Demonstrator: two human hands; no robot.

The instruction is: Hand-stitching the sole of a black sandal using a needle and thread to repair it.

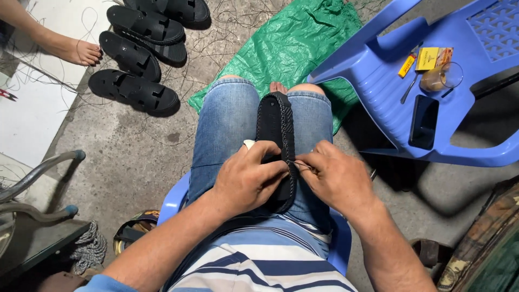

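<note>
On a concrete floor (pixel 135 162), a person is sitting; the black sandal sole (pixel 275 127) is lying on the knees; the left hand (pixel 246 181) is gripping its near end, the right hand (pixel 335 181) pinching a thread (pixel 296 164) at three o'clock; stitching seems underway, needing a steady pull.

My shirt (pixel 259 267) has blue and white stripes, my jeans (pixel 227 124) are blue, the sandal sole (pixel 277 121) black.
</note>
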